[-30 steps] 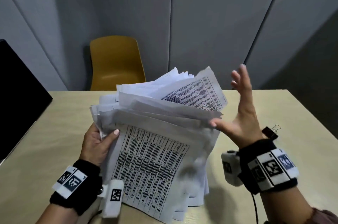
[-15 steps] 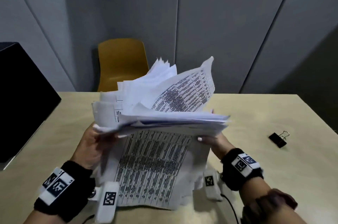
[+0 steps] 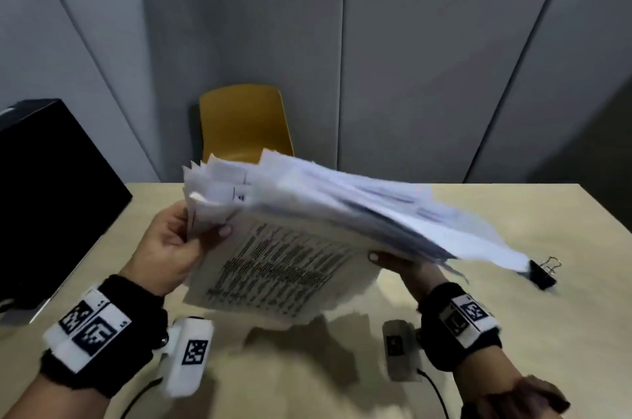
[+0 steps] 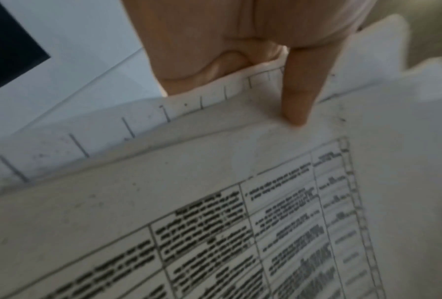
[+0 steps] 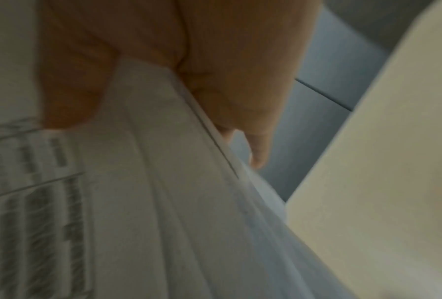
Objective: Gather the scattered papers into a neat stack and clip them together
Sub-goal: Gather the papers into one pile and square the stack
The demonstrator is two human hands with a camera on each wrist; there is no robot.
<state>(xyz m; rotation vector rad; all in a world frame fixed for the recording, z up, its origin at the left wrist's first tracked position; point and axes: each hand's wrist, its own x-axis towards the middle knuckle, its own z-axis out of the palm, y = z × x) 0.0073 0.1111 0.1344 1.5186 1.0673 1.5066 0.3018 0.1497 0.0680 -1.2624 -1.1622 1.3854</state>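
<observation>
The left hand (image 3: 171, 244) grips the papers (image 3: 307, 240) at their left edge, thumb (image 4: 295, 97) on the printed top sheet and fingers curled behind. The uneven pile is held between both hands above the tabletop (image 3: 513, 316). The right hand (image 3: 407, 270) clamps the right side, thumb on top. The clip (image 3: 542, 273) lies on the tabletop just right of that hand.
</observation>
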